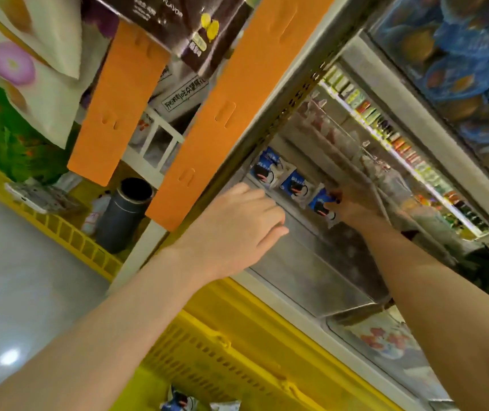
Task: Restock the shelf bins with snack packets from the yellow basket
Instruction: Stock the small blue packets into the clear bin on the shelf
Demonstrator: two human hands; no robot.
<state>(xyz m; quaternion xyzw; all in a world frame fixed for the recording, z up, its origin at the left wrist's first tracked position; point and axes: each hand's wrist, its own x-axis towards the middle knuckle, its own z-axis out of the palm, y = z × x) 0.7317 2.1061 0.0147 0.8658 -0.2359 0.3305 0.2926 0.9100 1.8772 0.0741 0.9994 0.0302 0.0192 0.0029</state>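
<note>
Three blue-and-white snack packets stand in a row inside a clear shelf bin (305, 262): one at the far end (268, 167), one in the middle (296, 185), one nearest (321, 204). My right hand (352, 206) reaches into the bin and pinches the nearest packet. My left hand (237, 229) rests on the bin's left rim, fingers loosely bent, holding nothing. The yellow basket (237, 345) lies below my arms, with more blue-and-white packets (178, 401) at the bottom edge of the view.
Two orange shelf dividers (118, 105) (222, 114) hang left of the bin. A dark cylinder (124, 215) stands in a second yellow crate (68, 229). Another bin with red-patterned packets (382, 339) sits nearer. Stocked shelves run along the right.
</note>
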